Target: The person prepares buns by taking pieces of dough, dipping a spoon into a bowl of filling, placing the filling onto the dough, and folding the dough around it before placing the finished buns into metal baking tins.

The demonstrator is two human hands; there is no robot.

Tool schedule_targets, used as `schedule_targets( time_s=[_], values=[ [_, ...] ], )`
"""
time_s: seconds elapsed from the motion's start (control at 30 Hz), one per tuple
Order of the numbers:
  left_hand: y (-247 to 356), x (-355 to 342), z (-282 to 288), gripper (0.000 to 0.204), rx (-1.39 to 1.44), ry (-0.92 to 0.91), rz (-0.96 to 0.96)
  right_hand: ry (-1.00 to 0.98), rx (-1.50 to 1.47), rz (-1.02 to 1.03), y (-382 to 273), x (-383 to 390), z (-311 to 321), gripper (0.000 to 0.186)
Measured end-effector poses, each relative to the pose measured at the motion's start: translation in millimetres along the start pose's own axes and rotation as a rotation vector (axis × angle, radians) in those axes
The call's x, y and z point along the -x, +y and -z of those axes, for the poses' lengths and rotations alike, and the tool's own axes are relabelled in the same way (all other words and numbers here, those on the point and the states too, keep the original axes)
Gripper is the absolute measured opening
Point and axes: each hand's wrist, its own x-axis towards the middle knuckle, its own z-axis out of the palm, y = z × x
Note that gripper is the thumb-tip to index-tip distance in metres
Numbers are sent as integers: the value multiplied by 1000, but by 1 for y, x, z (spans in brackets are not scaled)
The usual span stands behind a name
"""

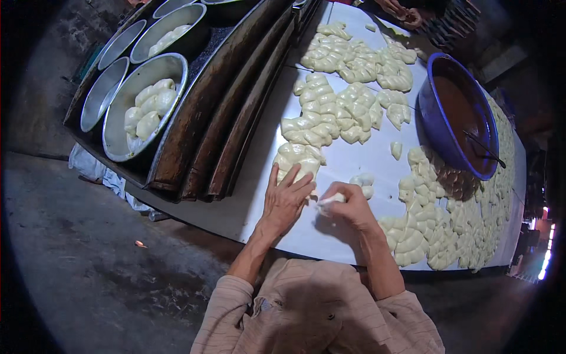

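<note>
Thumb and curled fingers of the right hand (354, 207) close in a grip on a small pale lump (336, 199), probably dough, blurred and half hidden just above the near part of the white-topped desk (289, 236). Beside it, the left hand (284, 203) lies with its fingers spread, holding nothing; its fingertips rest on the near end of a glossy dough cluster (296, 154). Too hard a press there could flatten or tear the soft folds, and if the dough is tacky, it could cling to the fingers and drag out of shape.

Just beyond the right hand sit a few loose dough pieces (362, 182), close enough for a careless knuckle to nudge. A wide spread of knotted dough (415, 227) covers the right side, so a sideways sweep of that forearm might squash its edge. Off to the left, metal pans, one large pan (110, 138) holding a plump dough loaf (150, 108), stand by dark wooden boards (203, 109). Farther right is a purple basin (433, 112) of brown liquid (454, 106); its ladle (492, 157) pokes past the rim, where a bumped handle could splash the dough. More dough clusters (348, 56) stretch away toward another person's hands (401, 12).
</note>
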Motion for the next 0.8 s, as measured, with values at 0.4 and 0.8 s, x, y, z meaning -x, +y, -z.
schedule_targets(
  time_s=[0.4, 0.8],
  values=[
    [63, -38, 42, 72, 471, -84, 323, 20, -422, 96, -18, 22, 28, 46],
    [116, -62, -10, 81, 1132, 44, 479, 318, -194, 236, -17, 44, 64, 35]
  ],
)
